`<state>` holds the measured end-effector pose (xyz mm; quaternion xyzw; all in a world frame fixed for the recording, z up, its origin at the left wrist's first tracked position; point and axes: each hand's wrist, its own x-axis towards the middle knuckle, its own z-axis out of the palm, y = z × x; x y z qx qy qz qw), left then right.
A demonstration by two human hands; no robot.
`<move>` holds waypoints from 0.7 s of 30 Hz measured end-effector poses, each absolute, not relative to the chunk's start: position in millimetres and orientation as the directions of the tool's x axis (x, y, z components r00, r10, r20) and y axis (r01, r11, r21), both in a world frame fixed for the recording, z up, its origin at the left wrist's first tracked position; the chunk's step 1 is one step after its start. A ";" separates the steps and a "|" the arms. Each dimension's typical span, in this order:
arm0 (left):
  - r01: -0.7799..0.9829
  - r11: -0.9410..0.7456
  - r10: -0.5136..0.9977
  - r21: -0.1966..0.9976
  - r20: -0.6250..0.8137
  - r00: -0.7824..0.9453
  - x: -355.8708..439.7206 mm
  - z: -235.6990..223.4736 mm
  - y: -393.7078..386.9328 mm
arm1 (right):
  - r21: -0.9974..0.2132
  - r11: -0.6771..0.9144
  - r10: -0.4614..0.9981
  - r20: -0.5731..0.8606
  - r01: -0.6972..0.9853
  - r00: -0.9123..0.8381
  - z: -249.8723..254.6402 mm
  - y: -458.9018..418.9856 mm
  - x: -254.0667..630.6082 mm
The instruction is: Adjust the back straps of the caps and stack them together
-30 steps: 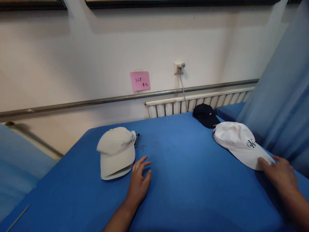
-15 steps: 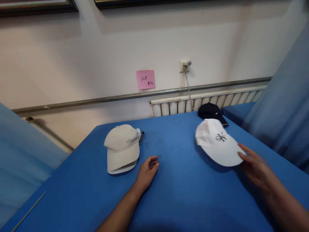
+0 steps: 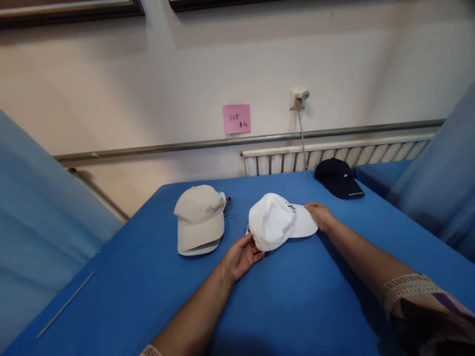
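A white cap [image 3: 274, 220] with a dark logo lies mid-table on the blue cloth, its brim pointing right. My left hand [image 3: 241, 256] grips the back lower edge of its crown, fingers curled on the fabric. My right hand [image 3: 321, 215] holds the tip of its brim. To the left lies a beige cap [image 3: 199, 217], stacked on what looks like a second brim. A dark navy cap [image 3: 339, 177] sits at the far right of the table.
The blue-covered table [image 3: 297, 296] runs to a wall with a white radiator [image 3: 334, 155], a metal rail, a pink note [image 3: 236, 118] and a socket with a cable [image 3: 299, 99]. Blue curtains [image 3: 441, 173] hang at both sides.
The white cap has travelled left from the table's right side to the middle, carried by my right hand. My left hand moved up from the cloth and took hold of the crown.
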<state>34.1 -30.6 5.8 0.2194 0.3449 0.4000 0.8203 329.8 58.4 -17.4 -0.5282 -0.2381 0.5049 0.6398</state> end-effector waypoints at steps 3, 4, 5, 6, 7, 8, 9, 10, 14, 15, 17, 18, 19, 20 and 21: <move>-0.539 0.540 0.838 0.647 -0.355 0.414 33.9 3.5 -29.0 | -0.969 0.000 0.827 -0.139 -0.248 0.544 3.5 50.0 315.0; -0.546 0.530 0.845 0.649 -0.347 0.407 35.1 2.5 -28.1 | -0.981 0.059 0.807 -0.062 -0.185 0.587 11.5 39.0 304.7; -0.552 0.521 0.850 0.651 -0.339 0.403 36.7 1.5 -27.3 | -0.986 0.166 0.779 0.129 -0.003 0.614 18.9 24.5 291.8; -0.557 0.512 0.855 0.654 -0.328 0.402 38.8 0.5 -26.7 | -0.954 0.263 0.785 0.298 0.144 0.544 25.0 7.6 277.0; -0.560 0.503 0.859 0.659 -0.311 0.406 40.9 -0.3 -26.4 | -0.907 0.354 0.824 0.417 0.226 0.383 29.3 -10.0 261.3; -0.560 0.492 0.863 0.666 -0.290 0.413 42.9 -1.0 -26.5 | -0.858 0.446 0.851 0.494 0.254 0.177 31.4 -26.8 246.0; -0.559 0.479 0.867 0.677 -0.266 0.420 44.4 -1.4 -27.1 | -0.808 0.523 0.840 0.543 0.271 -0.002 31.4 -41.1 232.3; -0.556 0.466 0.870 0.688 -0.245 0.427 45.3 -1.5 -27.9 | -0.750 0.589 0.805 0.576 0.301 -0.140 29.2 -51.9 221.3; -0.547 0.451 0.875 0.706 -0.227 0.428 41.7 0.2 -33.0 | -0.554 0.624 0.759 0.599 0.552 -0.257 8.5 -58.2 208.5; -0.540 0.456 0.873 0.708 -0.237 0.427 40.0 1.0 -34.3 | -0.534 0.598 0.772 0.585 0.597 -0.250 3.0 -54.1 210.7; -0.510 0.453 0.872 0.732 -0.243 0.425 38.0 2.3 -36.4 | -0.512 0.561 0.795 0.551 0.650 -0.253 -5.5 -45.6 216.1; -0.481 0.443 0.872 0.757 -0.239 0.428 38.0 2.5 -37.2 | -0.506 0.550 0.805 0.532 0.665 -0.261 -8.2 -42.4 218.1; -0.441 0.427 0.872 0.789 -0.231 0.431 38.6 2.3 -37.7 | -0.502 0.540 0.815 0.512 0.676 -0.271 -10.2 -40.2 219.4; -0.392 0.401 0.875 0.828 -0.220 0.431 39.8 1.7 -38.1 | -0.500 0.529 0.824 0.494 0.686 -0.276 -11.5 -39.0 219.9; -0.332 0.361 0.884 0.872 -0.206 0.420 41.3 0.8 -38.2 | -0.499 0.517 0.834 0.476 0.696 -0.278 -12.5 -38.5 219.9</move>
